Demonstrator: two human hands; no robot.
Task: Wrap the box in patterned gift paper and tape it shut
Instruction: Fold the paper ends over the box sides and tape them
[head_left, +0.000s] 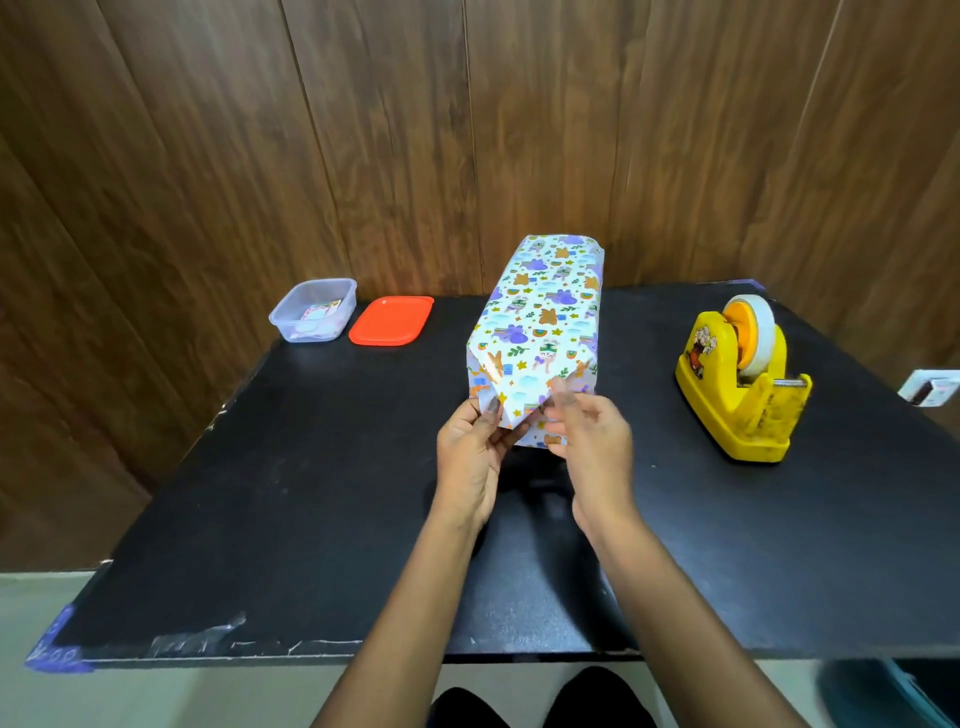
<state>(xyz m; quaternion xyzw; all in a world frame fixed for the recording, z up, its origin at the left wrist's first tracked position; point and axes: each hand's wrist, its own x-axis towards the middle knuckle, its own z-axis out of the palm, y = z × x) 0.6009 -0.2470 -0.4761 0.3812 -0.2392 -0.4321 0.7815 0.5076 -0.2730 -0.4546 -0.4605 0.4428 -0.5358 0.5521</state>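
Paper flap (521, 391), left fingers (491, 411) pinching, right fingers (567, 404) blurred

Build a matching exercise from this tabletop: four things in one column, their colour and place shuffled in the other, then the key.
Column one
1. tape dispenser
2. lid
3. plastic container
4. gift-wrapped box

Column two
A. red, lying flat just right of the plastic container
B. patterned, in the middle of the table
C. yellow, on the right side of the table
D. clear, uncovered, at the far left corner

Pairs: 1-C, 2-A, 3-D, 4-B
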